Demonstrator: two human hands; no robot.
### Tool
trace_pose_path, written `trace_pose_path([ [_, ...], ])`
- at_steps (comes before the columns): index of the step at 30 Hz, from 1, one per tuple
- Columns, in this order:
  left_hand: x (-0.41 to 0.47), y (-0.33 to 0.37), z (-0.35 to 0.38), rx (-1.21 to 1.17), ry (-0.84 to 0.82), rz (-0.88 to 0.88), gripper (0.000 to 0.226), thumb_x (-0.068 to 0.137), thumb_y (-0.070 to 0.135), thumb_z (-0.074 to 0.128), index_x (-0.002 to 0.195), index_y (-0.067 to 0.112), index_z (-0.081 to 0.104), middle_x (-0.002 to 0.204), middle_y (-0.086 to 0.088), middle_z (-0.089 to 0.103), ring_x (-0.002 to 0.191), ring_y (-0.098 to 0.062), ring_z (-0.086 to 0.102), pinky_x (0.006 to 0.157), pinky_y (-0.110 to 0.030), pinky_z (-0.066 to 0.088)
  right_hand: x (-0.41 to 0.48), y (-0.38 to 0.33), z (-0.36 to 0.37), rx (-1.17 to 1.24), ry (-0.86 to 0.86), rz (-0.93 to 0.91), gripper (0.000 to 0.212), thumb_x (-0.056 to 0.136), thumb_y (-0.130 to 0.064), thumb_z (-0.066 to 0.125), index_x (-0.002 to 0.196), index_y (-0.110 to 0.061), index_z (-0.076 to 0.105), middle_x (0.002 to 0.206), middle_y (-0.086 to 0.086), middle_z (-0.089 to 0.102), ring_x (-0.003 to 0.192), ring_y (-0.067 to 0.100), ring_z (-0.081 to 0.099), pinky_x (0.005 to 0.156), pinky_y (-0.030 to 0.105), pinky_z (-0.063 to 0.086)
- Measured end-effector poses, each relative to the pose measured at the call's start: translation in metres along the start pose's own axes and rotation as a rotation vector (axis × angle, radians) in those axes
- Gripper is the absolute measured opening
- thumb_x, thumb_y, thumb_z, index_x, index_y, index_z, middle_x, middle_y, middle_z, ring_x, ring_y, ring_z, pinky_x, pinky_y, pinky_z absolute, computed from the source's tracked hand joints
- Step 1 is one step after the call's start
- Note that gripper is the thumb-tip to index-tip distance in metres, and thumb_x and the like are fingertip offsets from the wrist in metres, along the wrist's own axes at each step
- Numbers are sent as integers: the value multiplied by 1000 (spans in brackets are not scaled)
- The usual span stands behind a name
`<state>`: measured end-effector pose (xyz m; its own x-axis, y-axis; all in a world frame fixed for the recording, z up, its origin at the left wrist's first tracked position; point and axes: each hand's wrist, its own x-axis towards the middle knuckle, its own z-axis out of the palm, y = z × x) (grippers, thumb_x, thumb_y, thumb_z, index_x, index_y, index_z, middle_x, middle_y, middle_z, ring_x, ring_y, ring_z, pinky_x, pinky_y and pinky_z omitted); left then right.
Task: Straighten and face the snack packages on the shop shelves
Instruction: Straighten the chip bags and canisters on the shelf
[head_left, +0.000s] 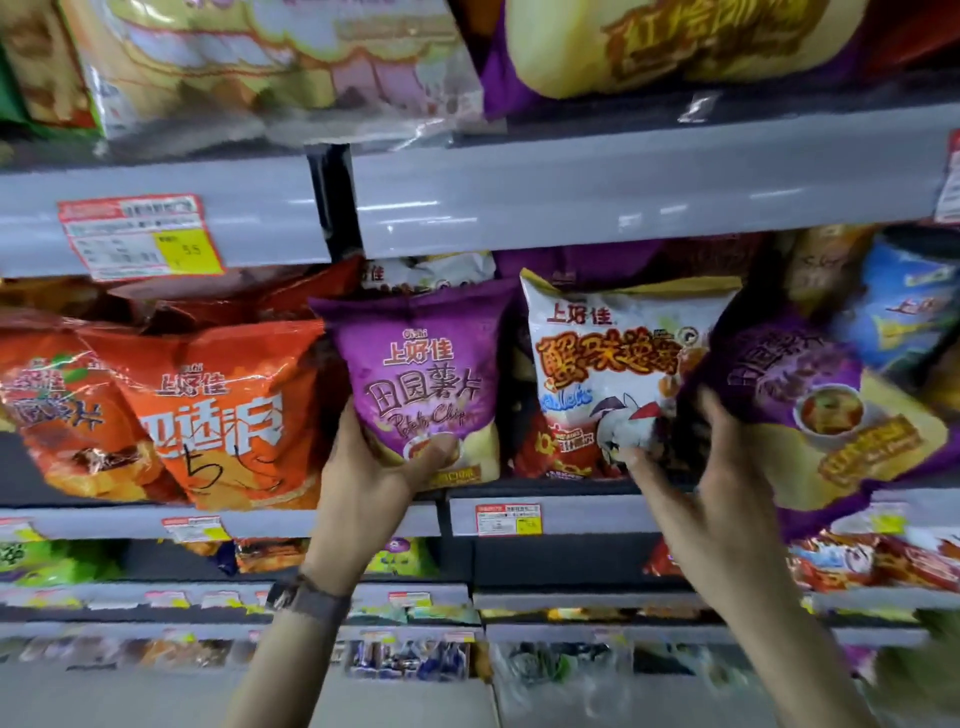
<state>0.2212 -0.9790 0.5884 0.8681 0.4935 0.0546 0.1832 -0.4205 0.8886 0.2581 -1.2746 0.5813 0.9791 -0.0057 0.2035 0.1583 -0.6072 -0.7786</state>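
With left hand (374, 480), gripped lower part of upright purple chip bag (421, 374), thumb across the front, fingers curled behind. Kept it standing near the front of the middle shelf (592, 514), label facing out.

With right hand (719, 483), blurred, clutched lower left edge of second purple bag (810, 410). Found that bag tilted hard, just right of the white crab-flavour bag (608, 364) and overlapping its edge.

Judged step in hand: facing the purple bags on the middle shelf, with left bag about square and right bag not yet straightened. Likely needed next: turning tilted bag upright, seating its base on the shelf, front out, without shoving the white bag beside it. Expected puffy, slick film, so easy to tip neighbours.

Logged upper shelf (571, 197) as loaded with big bags, blurred. Logged middle shelf, left to right: leaning orange bags (228, 405), upright purple, white, tilted purple, blue bag (904, 312) farther back. Logged lower shelves with small mixed packs, too blurred to name. Spotted price label (140, 236) on upper rail at left.
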Motion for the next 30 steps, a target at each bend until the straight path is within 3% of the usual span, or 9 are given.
trace_pose_path([
  [3, 15, -1, -2, -157, -42, -31, 93, 50, 59, 101, 129, 30, 59, 115, 5, 79, 102, -19, 78, 90, -54, 63, 21, 7, 4, 288, -104, 35, 87, 83, -50, 78, 155, -33, 32, 139, -26, 56, 124, -13, 51, 100, 7, 37],
  [6, 17, 3, -1, -204, -26, 14, 89, 50, 43, 106, 124, 26, 61, 111, 3, 80, 99, -24, 79, 81, -47, 64, 34, 16, 10, 358, -169, 51, 83, 80, -39, 85, 149, -35, 39, 129, -25, 65, 117, -11, 59, 97, 11, 45],
  [9, 11, 7, 1, -205, 9, 73, 87, 49, 31, 103, 124, 23, 59, 106, 11, 79, 93, -12, 78, 76, -34, 64, 35, 20, 16, 348, -178, 31, 83, 79, -29, 88, 149, -28, 43, 131, -24, 64, 117, -14, 59, 91, 1, 43],
  [14, 1, 6, 4, -234, 37, 125, 95, 50, 25, 106, 130, 22, 55, 112, 11, 78, 100, -9, 77, 85, -29, 61, 28, 22, 16, 264, -61, 44, 67, 76, -32, 88, 132, -31, 52, 120, -27, 63, 106, -20, 57, 89, 1, 40],
  [20, -4, 5, 6, -285, 38, 179, 95, 51, 17, 105, 129, 18, 52, 115, 7, 75, 103, -11, 75, 84, -23, 61, 23, 24, 17, 248, 52, 45, 70, 80, -31, 87, 139, -27, 50, 128, -14, 63, 120, 6, 56, 102, 26, 40],
  [25, -14, 6, -5, -278, 27, 276, 97, 46, 5, 106, 125, 22, 52, 113, 7, 72, 105, -18, 75, 85, -27, 62, 29, 20, 21, 264, 43, 81, 63, 81, -28, 86, 135, -22, 53, 121, -15, 64, 111, -2, 59, 101, 24, 43],
  [27, -22, 6, -12, -294, 24, 291, 97, 44, 3, 106, 122, 23, 51, 112, 2, 72, 103, -22, 76, 85, -29, 63, 30, 18, 23, 296, 35, 75, 56, 81, -22, 85, 128, -24, 54, 114, -23, 63, 103, -18, 57, 92, 9, 43],
  [28, -26, 6, -15, -310, 23, 291, 97, 43, 2, 106, 121, 22, 51, 111, -2, 73, 102, -22, 77, 84, -28, 63, 30, 16, 26, 307, 29, 71, 55, 81, -18, 85, 126, -24, 54, 112, -23, 63, 103, -17, 58, 88, 5, 43],
  [30, -34, 4, -24, -317, 32, 285, 97, 41, 4, 104, 120, 21, 51, 109, -5, 73, 98, -18, 77, 81, -23, 62, 27, 14, 34, 320, -2, 67, 54, 81, -16, 86, 126, -22, 57, 113, -16, 68, 107, -5, 63, 93, 15, 47],
])
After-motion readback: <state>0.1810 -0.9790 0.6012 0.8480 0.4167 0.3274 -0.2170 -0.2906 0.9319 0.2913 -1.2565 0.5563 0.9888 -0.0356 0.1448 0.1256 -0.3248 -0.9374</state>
